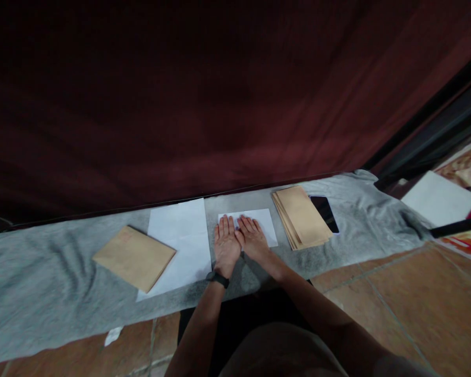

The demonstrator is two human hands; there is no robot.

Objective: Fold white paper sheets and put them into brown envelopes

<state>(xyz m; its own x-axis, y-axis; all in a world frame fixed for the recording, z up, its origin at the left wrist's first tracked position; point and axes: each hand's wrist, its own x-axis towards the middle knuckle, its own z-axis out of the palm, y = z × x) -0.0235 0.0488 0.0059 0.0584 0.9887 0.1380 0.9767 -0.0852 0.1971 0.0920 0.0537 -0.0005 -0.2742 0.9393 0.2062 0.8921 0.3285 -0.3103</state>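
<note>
A small folded sheet of white paper lies on the grey cloth, partly covered by both my hands. My left hand rests flat on its left part, fingers stretched out and pointing away from me; a black band circles that wrist. Beside it, my right hand presses flat on the middle of the paper with fingers extended. The two thumbs come close together or touch. Large white sheets lie just left of my left hand. To the right of the paper sits a fanned stack of brown envelopes.
Another brown envelope pile overlaps the white sheets on the left. A dark phone lies partly under the right stack. Behind the grey cloth rises a dark red curtain. A white scrap lies on the tiled floor.
</note>
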